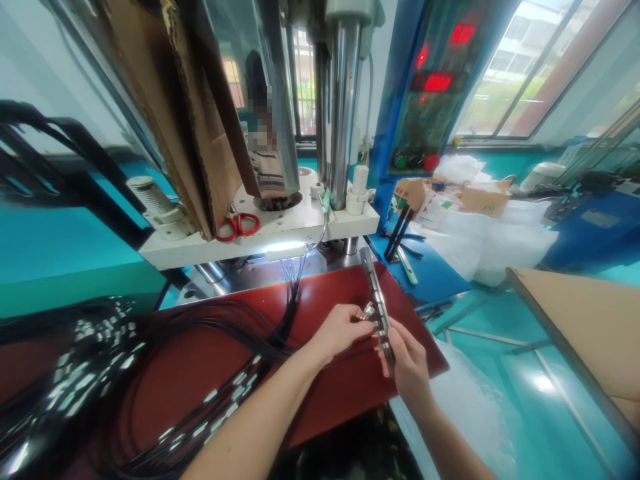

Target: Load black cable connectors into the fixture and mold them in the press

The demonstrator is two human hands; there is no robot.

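Observation:
A long, narrow metal bar (376, 288) with several small metal pieces along its side is held tilted over the red-brown board (345, 280). My right hand (407, 357) is closed round the bar's near end. My left hand (345, 328) pinches a small silver metal connector (369, 310) close to the bar's left side. Black cables (285, 327) lie on the board left of my hands, with their thin ends reaching under a lit white lamp (286, 253).
Red-handled scissors (240, 227) lie on the white machine plate (320, 230). A blue shelf (430, 270) at right holds a cutter (407, 265) and black-handled tools. Cable bundles (90, 360) fill the left. A brown table (580, 320) stands at right.

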